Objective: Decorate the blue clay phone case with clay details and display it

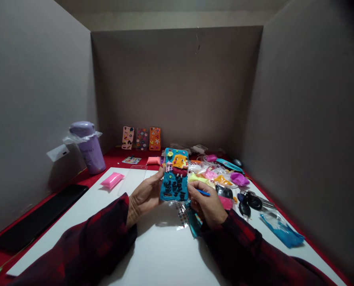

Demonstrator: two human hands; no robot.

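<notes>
My left hand point(147, 193) is closed on the left side of a phone case point(174, 194), holding it upright above the white board. Blue clay covers the case, with a yellow-orange figure, small beads and dark raised marks on its lower half. My right hand point(206, 200) is at the lower right edge of the case, its fingers pinched round a thin blue stick-like tool point(203, 192). The tool's tip is hidden by my fingers. Under the case lies a clear plastic packet point(181, 214) of small beads.
Packets of coloured clay point(223, 180) crowd the right side, near scissors point(250, 200) and a blue packet point(284, 230). At left are a pink packet point(113, 180), a clear case point(132, 178), a black slab point(42, 216) and a purple flask point(89, 153). Decorated cases point(155, 139) lean behind.
</notes>
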